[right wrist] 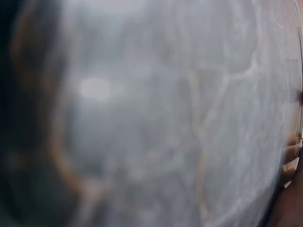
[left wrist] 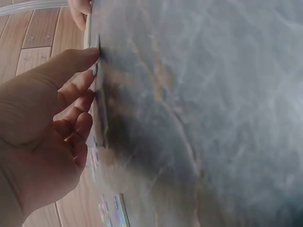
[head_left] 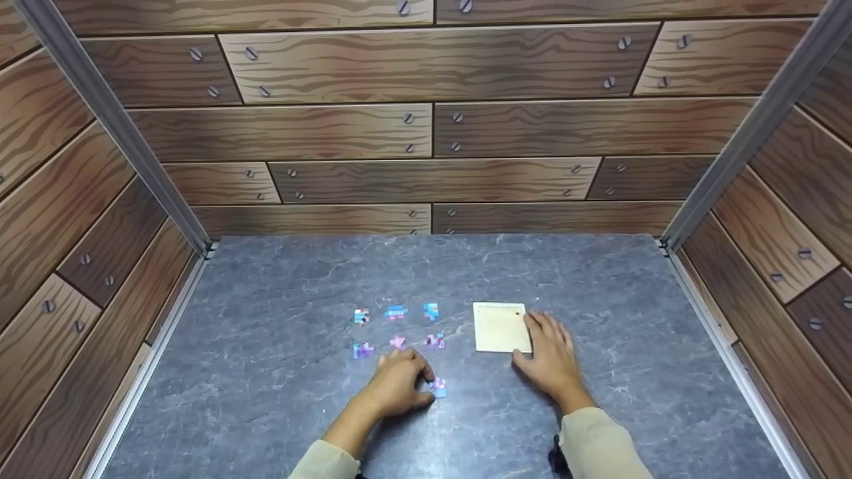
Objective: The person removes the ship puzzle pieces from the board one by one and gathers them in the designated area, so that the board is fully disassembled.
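My left hand (head_left: 399, 382) is low over the table, thumb and index finger at the left side of a pink and blue jigsaw piece (head_left: 438, 388), pinching it. In the left wrist view the thumb and curled fingers of this left hand (left wrist: 57, 104) show from the side, against the tabletop. To the right lies a flat, square, cream puzzle tray (head_left: 500, 329) with a small dark mark near its top right corner. My right hand (head_left: 551, 356) rests at the tray's right edge, fingers extended and thumb at the lower corner.
Beyond the left hand lie two rows of loose jigsaw pieces, among them a blue one (head_left: 396, 311), a pink one (head_left: 397, 342) and a purple one (head_left: 363, 350). Wood-patterned walls (head_left: 426, 133) with metal corner posts enclose the grey marbled table (head_left: 279, 399).
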